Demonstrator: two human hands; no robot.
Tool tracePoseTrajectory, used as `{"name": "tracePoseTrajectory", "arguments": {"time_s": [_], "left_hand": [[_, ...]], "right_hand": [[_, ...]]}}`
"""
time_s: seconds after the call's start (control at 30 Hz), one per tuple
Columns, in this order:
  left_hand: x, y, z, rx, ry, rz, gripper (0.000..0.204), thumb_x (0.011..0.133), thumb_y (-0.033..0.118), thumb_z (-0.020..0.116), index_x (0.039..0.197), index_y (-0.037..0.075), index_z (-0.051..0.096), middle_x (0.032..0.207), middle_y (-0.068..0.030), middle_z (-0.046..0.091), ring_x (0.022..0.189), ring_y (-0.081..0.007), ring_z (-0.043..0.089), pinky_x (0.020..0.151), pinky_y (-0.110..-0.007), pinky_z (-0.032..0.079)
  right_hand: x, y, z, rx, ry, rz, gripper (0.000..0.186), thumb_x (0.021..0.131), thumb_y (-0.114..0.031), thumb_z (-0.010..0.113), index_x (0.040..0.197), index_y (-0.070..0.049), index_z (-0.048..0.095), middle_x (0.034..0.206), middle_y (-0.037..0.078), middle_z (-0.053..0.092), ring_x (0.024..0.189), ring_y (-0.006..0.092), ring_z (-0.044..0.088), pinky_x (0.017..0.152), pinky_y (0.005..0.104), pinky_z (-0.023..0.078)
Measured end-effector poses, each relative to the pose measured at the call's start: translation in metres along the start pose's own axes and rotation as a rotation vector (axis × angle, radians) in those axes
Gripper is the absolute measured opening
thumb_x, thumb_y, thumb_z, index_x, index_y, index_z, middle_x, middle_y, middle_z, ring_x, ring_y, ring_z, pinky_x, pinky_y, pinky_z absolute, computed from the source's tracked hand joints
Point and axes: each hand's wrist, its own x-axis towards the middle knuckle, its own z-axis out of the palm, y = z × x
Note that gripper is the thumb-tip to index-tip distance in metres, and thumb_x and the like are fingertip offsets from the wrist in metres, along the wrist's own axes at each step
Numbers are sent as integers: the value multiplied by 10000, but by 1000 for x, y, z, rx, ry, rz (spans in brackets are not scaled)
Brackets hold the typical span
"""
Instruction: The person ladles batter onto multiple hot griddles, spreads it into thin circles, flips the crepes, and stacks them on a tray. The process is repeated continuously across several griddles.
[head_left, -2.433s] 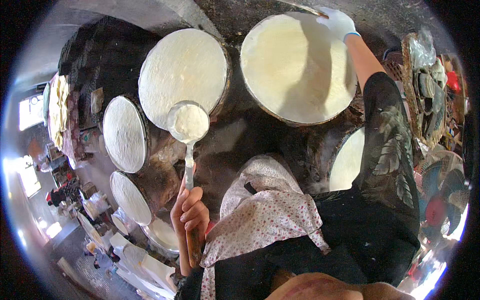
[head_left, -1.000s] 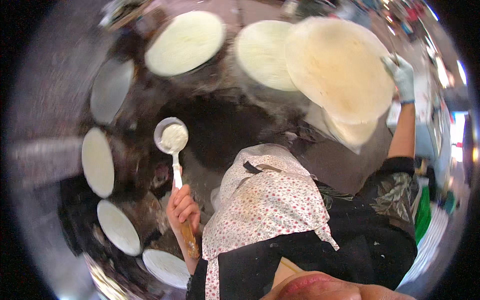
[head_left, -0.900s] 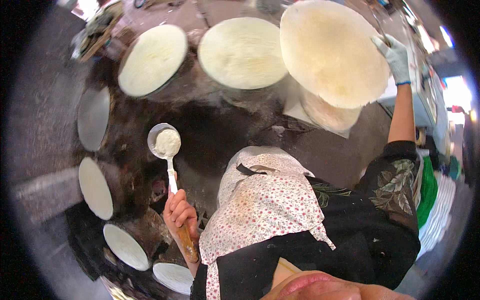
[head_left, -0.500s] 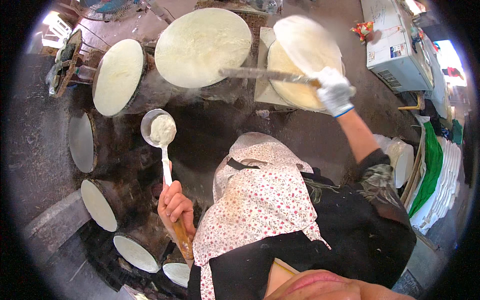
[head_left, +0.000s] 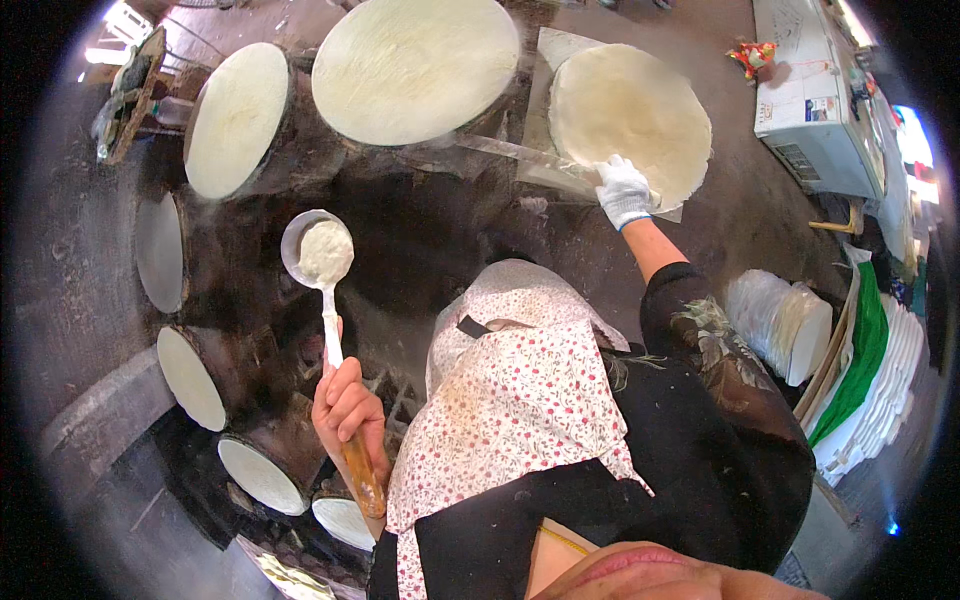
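Observation:
My left hand (head_left: 346,408) grips the wooden handle of a long metal ladle (head_left: 316,252), whose bowl is full of white batter and hangs over the dark stove. My right hand (head_left: 623,190), in a white glove, rests on the near edge of a thin round flatbread (head_left: 628,112) lying on a flat pile at the upper right. A long thin stick (head_left: 510,151) lies between that pile and the big round griddle (head_left: 415,66), which is coated pale with batter. Whether the gloved fingers also hold the stick's end I cannot tell.
Several more round batter-coated griddles (head_left: 237,118) ring the black stove on the left and lower left. A stack of white sheets (head_left: 783,320) and a pile with a green layer (head_left: 872,370) sit at the right. A white appliance (head_left: 812,95) stands at the upper right.
My right hand carried a flatbread from the griddle over to the right and has laid it flat on the pile. The ladle stayed held over the stove.

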Motion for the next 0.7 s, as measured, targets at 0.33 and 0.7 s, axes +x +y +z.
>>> {"name": "tracePoseTrajectory", "arguments": {"time_s": [0.33, 0.7], "left_hand": [[-3, -7, -15, -203, -6, -68, 308, 1130, 111, 335, 1395, -27, 409, 776, -38, 441, 518, -111, 469, 403, -258, 430], [-129, -25, -135, -210, -82, 412, 78, 1143, 199, 422, 1079, 155, 432, 646, 76, 362, 460, -12, 338, 352, -168, 340]], "right_hand": [[-25, 2, -59, 185, -75, 58, 485, 887, -232, 776, 1360, -174, 682, 1037, 155, 686, 1008, 361, 674, 887, 445, 550], [-18, -247, -73, 568, -530, -916, 908, 852, 44, 661, 1662, -151, 300, 1177, 135, 567, 1035, 293, 595, 953, 384, 505]]}}
